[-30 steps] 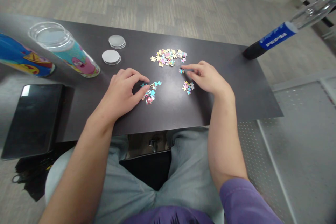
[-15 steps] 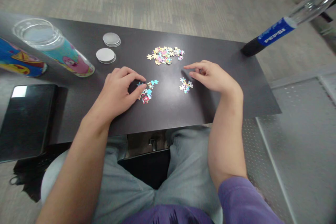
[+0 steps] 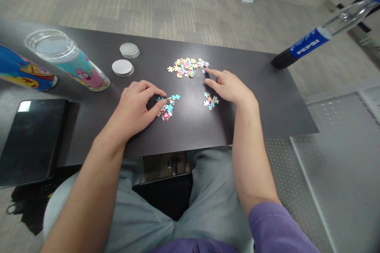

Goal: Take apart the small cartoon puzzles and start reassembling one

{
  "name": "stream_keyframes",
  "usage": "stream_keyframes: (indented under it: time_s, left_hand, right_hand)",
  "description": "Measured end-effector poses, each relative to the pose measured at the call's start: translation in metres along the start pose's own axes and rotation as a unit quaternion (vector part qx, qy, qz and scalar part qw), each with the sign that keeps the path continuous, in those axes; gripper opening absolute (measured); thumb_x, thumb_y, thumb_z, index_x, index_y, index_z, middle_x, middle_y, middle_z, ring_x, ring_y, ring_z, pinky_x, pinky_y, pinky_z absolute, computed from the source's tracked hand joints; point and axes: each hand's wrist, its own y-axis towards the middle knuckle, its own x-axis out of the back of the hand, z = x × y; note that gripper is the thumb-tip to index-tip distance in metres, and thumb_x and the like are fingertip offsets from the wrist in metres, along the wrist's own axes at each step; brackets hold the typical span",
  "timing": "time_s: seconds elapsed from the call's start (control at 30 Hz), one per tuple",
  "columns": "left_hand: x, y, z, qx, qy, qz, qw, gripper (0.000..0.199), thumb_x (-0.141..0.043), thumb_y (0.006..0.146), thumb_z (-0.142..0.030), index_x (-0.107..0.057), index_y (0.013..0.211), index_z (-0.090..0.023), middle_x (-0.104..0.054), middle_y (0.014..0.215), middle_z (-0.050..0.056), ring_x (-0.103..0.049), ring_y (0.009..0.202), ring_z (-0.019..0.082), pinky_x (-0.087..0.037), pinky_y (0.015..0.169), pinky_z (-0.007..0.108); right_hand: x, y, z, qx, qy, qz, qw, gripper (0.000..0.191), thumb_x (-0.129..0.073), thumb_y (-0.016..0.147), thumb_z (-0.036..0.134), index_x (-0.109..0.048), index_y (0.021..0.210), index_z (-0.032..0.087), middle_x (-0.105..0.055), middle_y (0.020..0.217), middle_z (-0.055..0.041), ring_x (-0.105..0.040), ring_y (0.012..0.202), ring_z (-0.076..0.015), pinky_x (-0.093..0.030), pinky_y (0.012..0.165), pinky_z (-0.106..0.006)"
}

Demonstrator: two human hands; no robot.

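Note:
My left hand (image 3: 139,106) rests on the dark table at the left edge of a small group of jigsaw pieces (image 3: 169,108), with thumb and index finger apart. Part of that group is hidden behind the fingers. My right hand (image 3: 230,84) reaches over the table, its index finger stretched out to the right edge of the larger jigsaw pile (image 3: 186,67). The thumb stays apart from that finger, and I see no piece between them. Just below this hand lies another small cluster of jigsaw pieces (image 3: 211,101).
Two stacks of white discs (image 3: 122,67) lie at the left. Beside them stand a clear-topped canister (image 3: 86,73) and a blue patterned canister (image 3: 28,71). A black tablet-like slab (image 3: 32,138) lies near the left edge. A Pepsi bottle (image 3: 308,43) stands far right.
My right hand has moved left and away from me, its index finger now at the larger pile's edge. The left hand stays by its group. The view has shifted slightly.

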Motion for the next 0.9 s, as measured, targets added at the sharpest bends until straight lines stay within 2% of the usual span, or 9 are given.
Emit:
stream_keyframes:
  time_s: [0.13, 0.33, 0.43, 0.53, 0.6, 0.67, 0.77, 0.9]
  left_hand:
    - [0.001, 0.001, 0.002, -0.002, -0.001, 0.01, 1.0, 0.03, -0.074, 0.118, -0.05, -0.095, 0.128, -0.033, -0.089, 0.132, 0.011, -0.083, 0.128, 0.04, -0.062, 0.114, 0.06]
    - [0.002, 0.001, 0.003, 0.002, 0.005, 0.017, 1.0, 0.027, -0.077, 0.118, -0.049, -0.096, 0.129, -0.034, -0.089, 0.132, 0.01, -0.083, 0.128, 0.04, -0.062, 0.115, 0.059]
    - [0.001, 0.001, 0.003, 0.001, 0.006, 0.015, 1.0, 0.027, -0.077, 0.118, -0.049, -0.096, 0.129, -0.033, -0.089, 0.132, 0.011, -0.082, 0.128, 0.04, -0.062, 0.114, 0.06]
    - [0.0, 0.002, 0.003, 0.003, 0.006, 0.017, 1.0, 0.026, -0.078, 0.118, -0.049, -0.096, 0.129, -0.034, -0.088, 0.132, 0.01, -0.081, 0.128, 0.039, -0.063, 0.114, 0.059]
    - [0.001, 0.002, 0.004, 0.007, 0.007, 0.022, 1.0, 0.025, -0.079, 0.118, -0.049, -0.095, 0.13, -0.035, -0.088, 0.133, 0.01, -0.081, 0.128, 0.039, -0.063, 0.115, 0.058]
    - [0.001, 0.002, 0.003, 0.011, 0.005, 0.023, 1.0, 0.025, -0.079, 0.118, -0.049, -0.095, 0.13, -0.035, -0.088, 0.133, 0.01, -0.081, 0.128, 0.039, -0.063, 0.116, 0.059]
    - [0.002, 0.002, 0.002, 0.011, 0.001, 0.021, 1.0, 0.025, -0.078, 0.117, -0.049, -0.095, 0.129, -0.034, -0.088, 0.133, 0.01, -0.081, 0.128, 0.04, -0.062, 0.116, 0.061]
    - [0.0, -0.001, -0.002, 0.012, -0.008, 0.01, 1.0, 0.026, -0.075, 0.119, -0.049, -0.093, 0.129, -0.034, -0.087, 0.134, 0.01, -0.08, 0.131, 0.04, -0.061, 0.121, 0.062]
  right_hand:
    - [0.005, -0.006, 0.011, -0.016, -0.038, 0.038, 0.998, 0.059, -0.079, 0.123, 0.042, -0.087, 0.179, 0.027, -0.071, 0.088, -0.008, -0.072, 0.112, -0.0415, -0.058, 0.111, -0.055]
    - [0.025, -0.031, 0.02, -0.02, -0.045, 0.098, 0.994, 0.06, -0.079, 0.121, 0.038, -0.087, 0.18, 0.03, -0.073, 0.087, -0.0072, -0.072, 0.099, -0.038, -0.06, 0.111, -0.055]
    - [0.038, -0.047, 0.018, -0.024, -0.045, 0.139, 0.989, 0.06, -0.075, 0.122, 0.043, -0.088, 0.179, 0.031, -0.078, 0.098, -0.0109, -0.077, 0.099, -0.0388, -0.063, 0.112, -0.057]
    - [0.05, -0.058, 0.021, -0.021, -0.043, 0.177, 0.983, 0.054, -0.071, 0.124, 0.046, -0.095, 0.169, 0.031, -0.088, 0.113, -0.0151, -0.083, 0.112, -0.0423, -0.063, 0.114, -0.058]
    - [0.052, -0.058, 0.027, -0.024, -0.053, 0.155, 0.986, 0.049, -0.072, 0.123, 0.046, -0.1, 0.16, 0.03, -0.089, 0.113, -0.0151, -0.084, 0.114, -0.0426, -0.064, 0.111, -0.057]
    - [0.047, -0.053, 0.036, -0.023, -0.067, 0.098, 0.993, 0.047, -0.075, 0.122, 0.043, -0.099, 0.159, 0.028, -0.087, 0.108, -0.0138, -0.082, 0.108, -0.0408, -0.064, 0.108, -0.056]
    - [0.029, -0.036, 0.049, -0.002, -0.064, 0.024, 0.998, 0.052, -0.078, 0.119, 0.036, -0.093, 0.168, 0.027, -0.084, 0.114, -0.0122, -0.08, 0.108, -0.0373, -0.064, 0.109, -0.056]
    - [0.003, -0.013, 0.063, -0.001, -0.054, -0.012, 0.998, 0.056, -0.08, 0.118, 0.03, -0.088, 0.174, 0.031, -0.083, 0.123, -0.0115, -0.079, 0.119, -0.0371, -0.062, 0.112, -0.055]
